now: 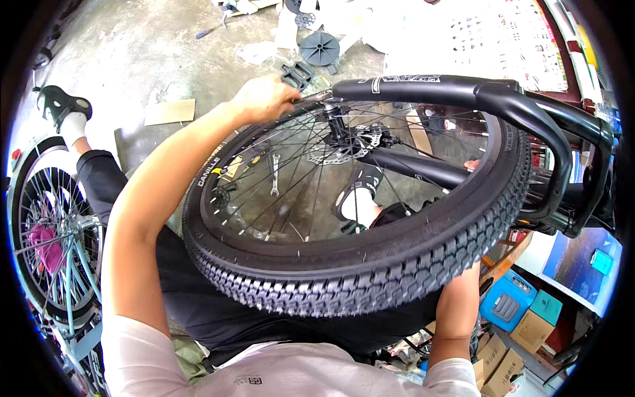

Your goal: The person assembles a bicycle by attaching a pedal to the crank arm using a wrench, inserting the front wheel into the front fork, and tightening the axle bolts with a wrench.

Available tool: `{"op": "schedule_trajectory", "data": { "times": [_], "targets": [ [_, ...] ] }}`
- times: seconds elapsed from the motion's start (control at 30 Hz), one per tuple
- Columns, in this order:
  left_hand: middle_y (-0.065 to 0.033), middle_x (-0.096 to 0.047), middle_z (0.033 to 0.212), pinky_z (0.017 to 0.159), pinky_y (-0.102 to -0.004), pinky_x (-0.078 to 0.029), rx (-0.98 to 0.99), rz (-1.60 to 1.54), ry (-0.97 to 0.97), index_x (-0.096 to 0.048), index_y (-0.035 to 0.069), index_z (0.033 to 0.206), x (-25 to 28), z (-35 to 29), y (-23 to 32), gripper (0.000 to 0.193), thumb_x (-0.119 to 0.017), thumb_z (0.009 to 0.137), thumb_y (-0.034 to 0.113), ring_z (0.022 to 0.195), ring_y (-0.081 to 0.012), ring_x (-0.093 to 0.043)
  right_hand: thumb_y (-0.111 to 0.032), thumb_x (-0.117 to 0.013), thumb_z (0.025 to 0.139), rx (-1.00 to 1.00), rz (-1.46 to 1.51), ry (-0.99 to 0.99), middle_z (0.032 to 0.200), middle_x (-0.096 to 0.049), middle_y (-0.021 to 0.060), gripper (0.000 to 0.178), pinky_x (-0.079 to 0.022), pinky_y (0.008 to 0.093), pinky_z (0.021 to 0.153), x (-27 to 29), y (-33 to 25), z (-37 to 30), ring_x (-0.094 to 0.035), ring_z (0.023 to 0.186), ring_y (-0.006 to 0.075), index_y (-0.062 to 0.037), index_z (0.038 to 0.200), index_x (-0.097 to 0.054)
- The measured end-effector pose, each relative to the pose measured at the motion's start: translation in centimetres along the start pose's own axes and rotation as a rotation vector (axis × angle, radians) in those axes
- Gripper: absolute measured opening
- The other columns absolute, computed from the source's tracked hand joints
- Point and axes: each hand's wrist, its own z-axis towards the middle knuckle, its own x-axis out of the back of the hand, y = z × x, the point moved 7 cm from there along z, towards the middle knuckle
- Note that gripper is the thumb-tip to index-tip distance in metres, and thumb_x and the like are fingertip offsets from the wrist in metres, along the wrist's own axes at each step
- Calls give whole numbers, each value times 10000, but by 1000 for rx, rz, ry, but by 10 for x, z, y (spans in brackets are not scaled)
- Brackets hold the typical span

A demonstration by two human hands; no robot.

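A bicycle wheel with a knobbly black tyre (pixel 331 284) lies tilted across my lap, its spokes and disc brake rotor (pixel 331 151) in view. My left hand (pixel 268 98) is closed over the far left edge of the tyre, close to the end of the black upper fork leg (pixel 423 89). Just beyond its fingers is a black pedal (pixel 297 76). My right forearm passes under the near side of the tyre. Of my right hand (pixel 471 165), only fingertips show, curled at the lower fork leg (pixel 417 167); the tyre hides the remainder.
A combination wrench (pixel 275 175) lies on the floor, seen between the spokes. Ahead lie a black disc (pixel 319 49), cardboard (pixel 170 112) and a screwdriver (pixel 206 32). Another bicycle's wheel (pixel 49 231) stands at my left. Cardboard boxes (pixel 532 332) and a blue case (pixel 508 301) are at right.
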Motion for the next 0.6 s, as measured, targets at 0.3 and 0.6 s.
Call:
{"op": "schedule_trajectory", "data": {
  "times": [0.3, 0.6],
  "targets": [
    [-169, -697, 950, 773, -485, -524, -24, -70, -26, -608, 85, 1047, -40, 48, -22, 160, -597, 901, 150, 887, -402, -657, -107, -730, 853, 38, -104, 18, 1467, -421, 99, 748, -385, 386, 1157, 1, -1, -1, -467, 1332, 209, -103, 1486, -332],
    [-211, -683, 802, 732, -503, -520, 246, -81, -90, -655, 37, 966, 16, -47, -16, 209, -543, 910, 204, 785, -414, -668, -41, -735, 840, 15, -107, 57, 1483, -406, 84, 754, -360, 384, 1178, 9, 4, 14, -445, 1351, 196, -106, 1480, -343]
  ]
}}
